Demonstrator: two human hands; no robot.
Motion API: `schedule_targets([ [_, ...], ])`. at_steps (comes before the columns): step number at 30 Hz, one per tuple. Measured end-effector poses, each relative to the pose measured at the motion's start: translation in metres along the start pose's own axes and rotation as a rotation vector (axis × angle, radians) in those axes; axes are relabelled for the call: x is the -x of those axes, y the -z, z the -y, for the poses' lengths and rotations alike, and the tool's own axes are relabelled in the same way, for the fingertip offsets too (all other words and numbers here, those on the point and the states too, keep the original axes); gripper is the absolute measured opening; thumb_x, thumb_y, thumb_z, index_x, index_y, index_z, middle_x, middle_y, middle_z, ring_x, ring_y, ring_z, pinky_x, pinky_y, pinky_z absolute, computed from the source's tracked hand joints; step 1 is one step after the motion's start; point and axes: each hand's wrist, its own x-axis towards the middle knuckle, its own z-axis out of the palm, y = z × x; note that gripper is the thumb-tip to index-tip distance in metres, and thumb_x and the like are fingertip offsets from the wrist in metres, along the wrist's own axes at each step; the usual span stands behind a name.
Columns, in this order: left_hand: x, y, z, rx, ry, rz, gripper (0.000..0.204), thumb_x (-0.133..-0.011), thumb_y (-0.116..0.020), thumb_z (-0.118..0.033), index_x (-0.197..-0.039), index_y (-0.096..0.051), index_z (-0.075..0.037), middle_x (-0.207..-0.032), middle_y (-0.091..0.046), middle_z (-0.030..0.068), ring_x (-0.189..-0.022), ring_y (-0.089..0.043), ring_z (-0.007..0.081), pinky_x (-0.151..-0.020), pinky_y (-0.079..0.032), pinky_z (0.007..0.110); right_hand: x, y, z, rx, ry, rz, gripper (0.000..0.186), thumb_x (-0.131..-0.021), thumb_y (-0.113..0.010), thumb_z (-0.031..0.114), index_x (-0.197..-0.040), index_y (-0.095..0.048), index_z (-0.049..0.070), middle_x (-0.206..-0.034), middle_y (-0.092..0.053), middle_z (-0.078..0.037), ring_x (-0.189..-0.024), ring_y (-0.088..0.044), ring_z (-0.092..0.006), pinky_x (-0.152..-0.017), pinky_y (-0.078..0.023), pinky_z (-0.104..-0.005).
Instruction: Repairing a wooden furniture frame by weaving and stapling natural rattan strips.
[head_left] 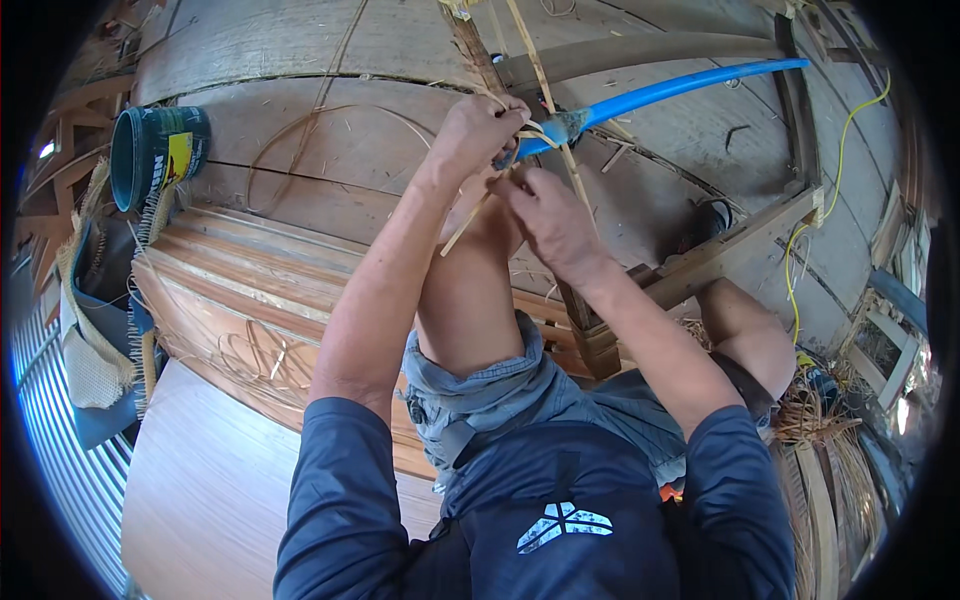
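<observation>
The blue pipe [660, 92] runs from the picture's centre-top toward two o'clock, a smooth, bright blue tube that thins with distance and bends with the lens. Its near end is greyish and wrapped with pale strips of split cane [548, 128], which cross it in a loose binding. One long cane strip runs from twelve o'clock down through the binding; another sticks out toward seven o'clock below the hands.

The left hand [478, 130] sits at eleven o'clock of the binding, fingers curled and clenched around the cane strips right at the pipe's end. The right hand [545, 215] lies just below, at six o'clock of the binding, fingers pinched on a cane strip; whether it also touches the pipe cannot be told. Both hands are touching or nearly touching each other above the person's bare knee [470, 290].

The pipe rests against a wooden post [480, 60] and lies over a plank floor [300, 150]. A dark green bucket [155, 150] lies on its side at nine o'clock, well apart. A yellow cord [835, 160] trails at three o'clock.
</observation>
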Motion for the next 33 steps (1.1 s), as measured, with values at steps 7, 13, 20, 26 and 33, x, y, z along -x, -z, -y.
schedule_targets([
  [7,0.002,0.005,-0.001,0.018,0.031,0.066,0.021,-0.085,-0.053,-0.018,-0.091,-0.064,-0.001,-0.063,-0.057,0.0032,-0.053,-0.053,0.0079,-0.048,-0.046,0.022,0.007,-0.010,-0.011,-0.219,-0.154,-0.193,0.019,-0.081,-0.051,0.004,-0.099,-0.056,0.005,-0.098,-0.053,-0.012,-0.092,-0.054,-0.0279,-0.076,-0.046,-0.0327],
  [13,0.009,0.000,0.006,-0.290,-0.132,0.033,0.020,-0.083,-0.051,-0.012,-0.097,-0.062,-0.004,-0.065,-0.057,0.0064,-0.059,-0.056,0.0128,-0.057,-0.047,0.029,-0.011,0.007,-0.050,-0.924,-0.679,-0.474,0.011,-0.088,-0.052,0.008,-0.094,-0.059,0.001,-0.077,-0.059,-0.003,-0.067,-0.058,-0.0079,-0.057,-0.045,-0.0208],
  [20,0.015,-0.003,0.011,-0.308,-0.289,-0.053,0.019,-0.085,-0.049,-0.013,-0.096,-0.062,-0.004,-0.084,-0.063,0.0143,-0.075,-0.061,0.0255,-0.069,-0.046,0.031,-0.079,0.026,-0.064,-0.802,-0.523,-0.342,0.015,-0.084,-0.056,0.008,-0.097,-0.057,0.001,-0.073,-0.061,-0.007,-0.065,-0.059,-0.0128,-0.059,-0.047,-0.0268],
  [26,0.016,-0.003,0.009,-0.305,-0.240,-0.031,0.019,-0.086,-0.049,-0.014,-0.097,-0.062,-0.004,-0.091,-0.062,0.0136,-0.082,-0.060,0.0253,-0.074,-0.045,0.032,-0.050,0.032,-0.066,-0.104,-0.649,-0.293,0.014,-0.088,-0.049,0.008,-0.099,-0.050,-0.001,-0.078,-0.061,-0.008,-0.066,-0.059,-0.0123,-0.056,-0.048,-0.0266],
  [33,0.017,-0.007,0.007,-0.214,-0.293,-0.089,0.020,-0.082,-0.048,-0.011,-0.092,-0.063,-0.003,-0.083,-0.062,0.0185,-0.079,-0.059,0.0341,-0.071,-0.046,0.038,-0.025,0.021,-0.068,-1.617,-0.502,-0.512,0.006,-0.090,-0.049,0.008,-0.092,-0.054,0.005,-0.084,-0.060,-0.008,-0.076,-0.061,-0.0177,-0.065,-0.052,-0.0286],
])
